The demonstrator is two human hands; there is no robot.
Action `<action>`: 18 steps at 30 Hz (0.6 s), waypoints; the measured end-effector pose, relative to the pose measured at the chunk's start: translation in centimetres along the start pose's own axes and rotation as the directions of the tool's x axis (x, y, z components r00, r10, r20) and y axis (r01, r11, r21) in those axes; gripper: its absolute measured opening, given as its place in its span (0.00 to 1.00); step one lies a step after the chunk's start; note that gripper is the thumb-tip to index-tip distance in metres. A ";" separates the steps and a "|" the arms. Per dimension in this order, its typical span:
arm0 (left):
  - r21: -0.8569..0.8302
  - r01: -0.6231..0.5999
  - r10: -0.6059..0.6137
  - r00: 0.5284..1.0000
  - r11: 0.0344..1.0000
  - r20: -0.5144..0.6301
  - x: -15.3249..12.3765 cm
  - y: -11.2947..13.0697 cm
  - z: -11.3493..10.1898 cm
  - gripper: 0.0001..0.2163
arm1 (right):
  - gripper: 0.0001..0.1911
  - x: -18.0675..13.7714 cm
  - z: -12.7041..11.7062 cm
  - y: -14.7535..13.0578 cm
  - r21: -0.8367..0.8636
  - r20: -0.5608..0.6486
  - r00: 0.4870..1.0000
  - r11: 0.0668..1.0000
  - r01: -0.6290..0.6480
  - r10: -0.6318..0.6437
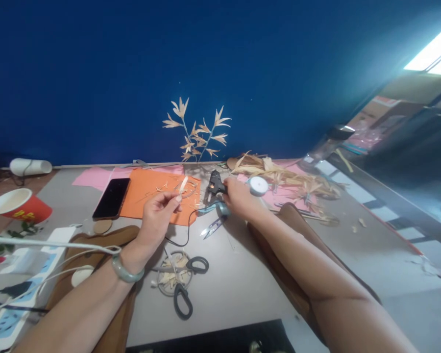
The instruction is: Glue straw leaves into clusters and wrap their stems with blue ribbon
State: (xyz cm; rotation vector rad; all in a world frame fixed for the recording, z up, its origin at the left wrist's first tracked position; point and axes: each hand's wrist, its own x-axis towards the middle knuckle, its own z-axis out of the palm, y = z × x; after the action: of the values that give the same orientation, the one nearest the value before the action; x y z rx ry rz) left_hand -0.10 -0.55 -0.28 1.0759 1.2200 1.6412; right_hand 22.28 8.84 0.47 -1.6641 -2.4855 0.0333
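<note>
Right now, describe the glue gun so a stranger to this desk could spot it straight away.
On the grey table below the blue wall, look just right of the orange sheet. The glue gun lies there against the right hand. It is the only black pistol-shaped tool; the scissors nearby have loop handles.

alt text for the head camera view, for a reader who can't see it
A person's left hand pinches a pale dried leaf strip over orange paper while the right hand touches a black glue gun. Scissors and a phone lie on the grey table.
</note>
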 end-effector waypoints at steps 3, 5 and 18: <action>-0.005 0.005 -0.005 1.000 1.000 0.012 -0.1 0.0 0.1 0.08 | 0.15 0.4 0.7 -0.2 0.043 -0.013 1.000 0.999 0.016 -0.016; -0.007 0.006 -0.006 1.000 1.000 0.015 -0.1 0.0 0.2 0.08 | 0.15 0.6 1.4 -0.3 0.072 -0.028 0.998 0.996 0.055 -0.054; 0.021 -0.046 0.045 0.998 0.999 0.035 0.0 -0.1 0.2 0.08 | 0.22 2.4 4.0 -3.6 0.169 -0.003 0.959 0.945 0.281 -0.284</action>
State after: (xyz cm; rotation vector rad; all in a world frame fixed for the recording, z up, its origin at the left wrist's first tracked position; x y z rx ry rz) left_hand 0.10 -0.51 -0.36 1.1493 1.2017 1.6402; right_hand 17.48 9.93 -2.85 -1.2371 -2.6290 0.2218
